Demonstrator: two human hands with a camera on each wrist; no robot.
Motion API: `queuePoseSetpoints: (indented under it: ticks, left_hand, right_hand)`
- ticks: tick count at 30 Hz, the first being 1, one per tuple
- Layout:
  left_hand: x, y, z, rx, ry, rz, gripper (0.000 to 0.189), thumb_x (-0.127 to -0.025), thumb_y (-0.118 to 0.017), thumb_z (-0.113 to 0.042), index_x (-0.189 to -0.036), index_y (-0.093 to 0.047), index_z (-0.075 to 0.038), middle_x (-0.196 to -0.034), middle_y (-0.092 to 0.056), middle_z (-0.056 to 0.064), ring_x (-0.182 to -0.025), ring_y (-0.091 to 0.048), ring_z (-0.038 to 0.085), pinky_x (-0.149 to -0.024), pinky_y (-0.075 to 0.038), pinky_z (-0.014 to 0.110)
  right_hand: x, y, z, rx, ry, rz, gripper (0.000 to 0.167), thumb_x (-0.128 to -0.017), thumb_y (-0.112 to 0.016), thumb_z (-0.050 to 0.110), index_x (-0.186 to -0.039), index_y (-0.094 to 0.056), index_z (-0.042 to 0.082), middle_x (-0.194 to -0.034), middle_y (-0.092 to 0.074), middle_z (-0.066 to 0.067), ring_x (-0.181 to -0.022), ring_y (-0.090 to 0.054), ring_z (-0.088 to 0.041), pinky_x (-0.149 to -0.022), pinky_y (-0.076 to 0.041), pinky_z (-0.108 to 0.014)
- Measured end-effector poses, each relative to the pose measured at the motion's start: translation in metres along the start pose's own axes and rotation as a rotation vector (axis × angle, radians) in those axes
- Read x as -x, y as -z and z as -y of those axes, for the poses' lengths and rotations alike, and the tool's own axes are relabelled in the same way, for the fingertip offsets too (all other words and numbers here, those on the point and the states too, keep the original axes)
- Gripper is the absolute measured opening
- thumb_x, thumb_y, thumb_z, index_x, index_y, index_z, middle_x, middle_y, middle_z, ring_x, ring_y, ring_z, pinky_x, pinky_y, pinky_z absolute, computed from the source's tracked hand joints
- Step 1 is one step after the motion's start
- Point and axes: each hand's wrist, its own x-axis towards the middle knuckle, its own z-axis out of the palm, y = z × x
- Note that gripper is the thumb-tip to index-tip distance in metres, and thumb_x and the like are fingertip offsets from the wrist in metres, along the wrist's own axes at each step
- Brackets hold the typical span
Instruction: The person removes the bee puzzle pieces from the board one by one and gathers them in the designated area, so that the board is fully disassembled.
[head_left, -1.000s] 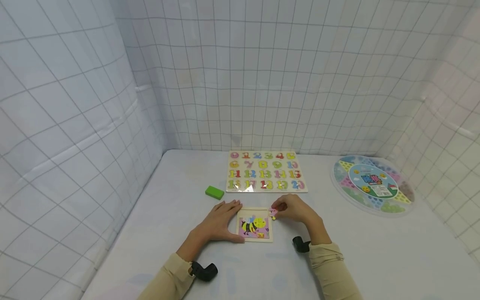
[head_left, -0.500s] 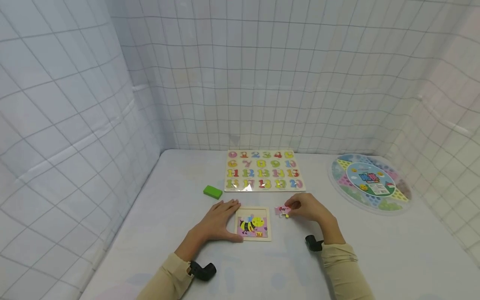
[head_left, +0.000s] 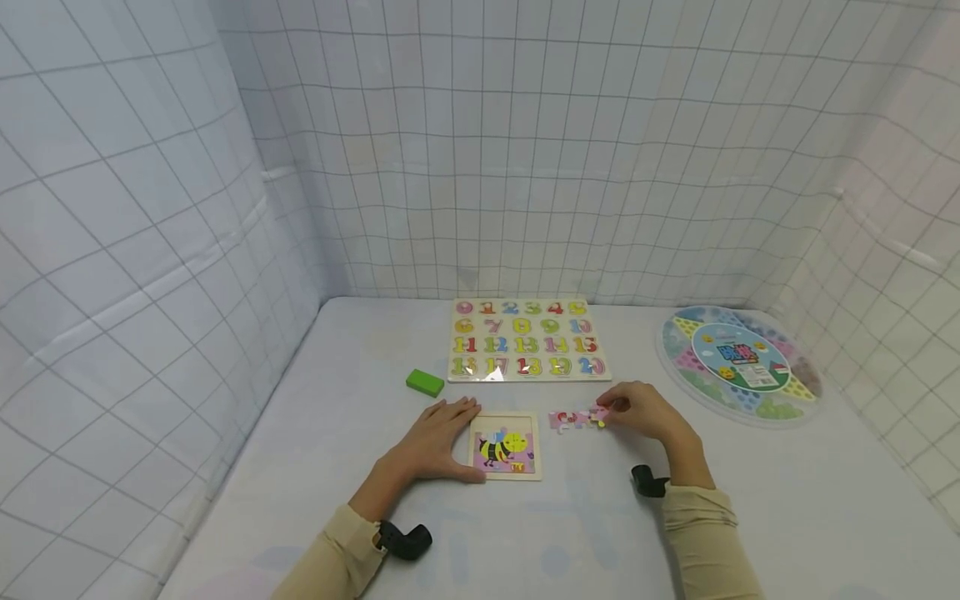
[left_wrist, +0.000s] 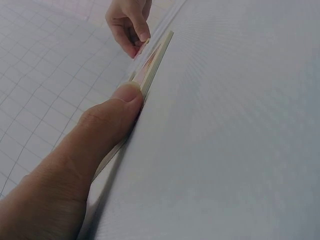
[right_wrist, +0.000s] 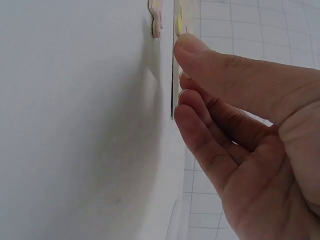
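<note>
Here it is: right hand (head_left: 643,410) pinches pink puzzle piece (head_left: 599,416), right of bee puzzle frame (head_left: 537,450), just beside second pink piece (head_left: 566,420). Left hand (head_left: 433,442) spread wide, touching frame's left side! Best bet: light pinch, held piece level, neighbour unbumped, frame steady.

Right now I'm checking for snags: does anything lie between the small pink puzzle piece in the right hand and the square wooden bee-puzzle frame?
Yes: flat, loose pink puzzle pieces lie on the white table between the held piece and the frame.
</note>
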Motion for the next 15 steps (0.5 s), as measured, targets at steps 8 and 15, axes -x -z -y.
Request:
queuePoseSetpoints:
  ticks: [8, 15]
  left_hand:
    - [0.001, 0.0, 0.0, 0.007, -0.003, 0.007, 0.113, -0.066, -0.068, -0.077, -0.153, -0.033, -0.013, -0.16, -0.032, 0.004, -0.15, -0.026, 0.021, -0.123, -0.019, 0.048]
    - [0.0, 0.0, 0.0, 0.012, 0.006, 0.005, 0.112, -0.067, -0.067, -0.077, -0.153, -0.032, -0.014, -0.16, -0.032, 0.004, -0.15, -0.025, 0.021, -0.124, -0.017, 0.048]
  right_hand:
    - [0.0, -0.002, -0.01, -0.017, -0.101, 0.048, 0.022, -0.084, -0.072, 0.008, -0.106, -0.073, 0.004, -0.1, -0.071, -0.009, -0.09, -0.062, -0.018, -0.082, -0.054, -0.037]
    - [0.0, 0.0, -0.012, 0.012, -0.101, 0.043, 0.023, -0.08, -0.076, 0.005, -0.103, -0.073, 0.005, -0.096, -0.069, -0.007, -0.087, -0.06, -0.017, -0.079, -0.052, -0.035]
